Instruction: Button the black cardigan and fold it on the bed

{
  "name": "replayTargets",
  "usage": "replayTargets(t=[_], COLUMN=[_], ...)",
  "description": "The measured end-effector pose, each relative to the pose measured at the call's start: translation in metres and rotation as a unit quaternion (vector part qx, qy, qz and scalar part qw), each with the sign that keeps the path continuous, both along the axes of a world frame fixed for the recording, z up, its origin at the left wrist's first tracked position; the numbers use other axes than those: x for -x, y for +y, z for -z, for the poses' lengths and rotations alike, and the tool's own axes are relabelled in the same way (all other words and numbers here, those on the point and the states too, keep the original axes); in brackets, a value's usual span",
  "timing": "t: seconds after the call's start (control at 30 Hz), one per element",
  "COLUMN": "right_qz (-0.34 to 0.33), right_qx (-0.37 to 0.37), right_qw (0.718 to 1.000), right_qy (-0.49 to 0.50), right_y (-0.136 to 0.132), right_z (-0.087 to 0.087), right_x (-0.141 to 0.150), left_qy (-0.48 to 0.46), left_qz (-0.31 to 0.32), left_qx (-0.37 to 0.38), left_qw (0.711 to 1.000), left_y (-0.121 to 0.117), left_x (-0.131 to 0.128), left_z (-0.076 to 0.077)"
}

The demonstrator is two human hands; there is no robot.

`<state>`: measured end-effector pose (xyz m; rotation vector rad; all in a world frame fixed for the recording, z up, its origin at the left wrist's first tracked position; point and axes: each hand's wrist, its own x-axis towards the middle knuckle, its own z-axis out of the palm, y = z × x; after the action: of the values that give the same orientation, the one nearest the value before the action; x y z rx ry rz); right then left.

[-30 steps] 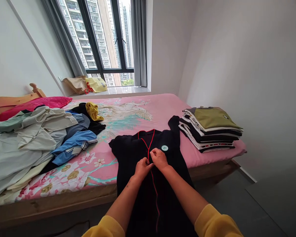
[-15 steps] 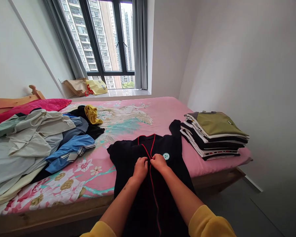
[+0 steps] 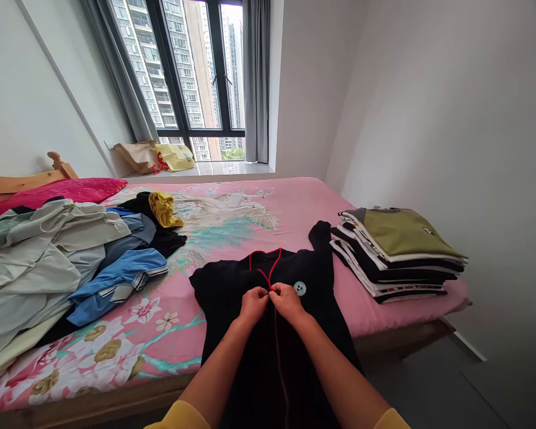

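Note:
A black cardigan (image 3: 232, 286) with red piping along its neck and front lies face up over the near edge of the bed, its lower part hanging toward me. A round pale badge (image 3: 299, 288) sits on its chest. My left hand (image 3: 254, 305) pinches one front edge just below the V of the neckline. Right beside it, my right hand (image 3: 286, 301) pinches the other red-trimmed edge, and the fingertips of both hands nearly touch. Whether a button lies between the fingers is too small to make out.
On the right of the bed (image 3: 295, 202) stands a stack of folded clothes (image 3: 397, 256), an olive shirt on top. Loose clothes (image 3: 58, 250) are heaped at the left, near a red pillow (image 3: 89, 189). Paper bags (image 3: 136, 157) rest on the window sill.
Both hands have come closer together at the cardigan's front, and its two red edges now meet between the fingers. The camera view has shifted slightly.

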<state>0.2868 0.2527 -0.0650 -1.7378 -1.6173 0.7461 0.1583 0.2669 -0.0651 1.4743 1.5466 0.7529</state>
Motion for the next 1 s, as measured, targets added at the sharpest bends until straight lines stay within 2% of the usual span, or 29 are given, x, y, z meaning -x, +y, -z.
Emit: replayTargets(t=[0.2, 0.37, 0.63, 0.77, 1.0], right_qz=[0.002, -0.016, -0.024, -0.017, -0.039], right_qx=[0.001, 0.029, 0.020, 0.010, 0.055], right_qw=[0.999, 0.995, 0.997, 0.999, 0.993], right_qy=[0.051, 0.099, 0.069, 0.034, 0.096], right_y=[-0.005, -0.001, 0.007, 0.006, 0.013], right_z=[0.017, 0.021, 0.027, 0.028, 0.024], right_x=[0.000, -0.009, -0.005, -0.004, -0.012], left_qy=[-0.116, -0.159, -0.154, -0.136, -0.117], left_qz=[0.011, 0.019, 0.022, 0.001, -0.035], left_qx=[0.029, 0.034, 0.055, 0.062, 0.084], left_qw=[0.993, 0.986, 0.986, 0.989, 0.989], left_y=[-0.003, 0.000, 0.002, 0.004, 0.006], left_x=[0.002, 0.005, 0.007, 0.003, 0.001], left_z=[0.014, 0.020, 0.014, 0.012, 0.008])
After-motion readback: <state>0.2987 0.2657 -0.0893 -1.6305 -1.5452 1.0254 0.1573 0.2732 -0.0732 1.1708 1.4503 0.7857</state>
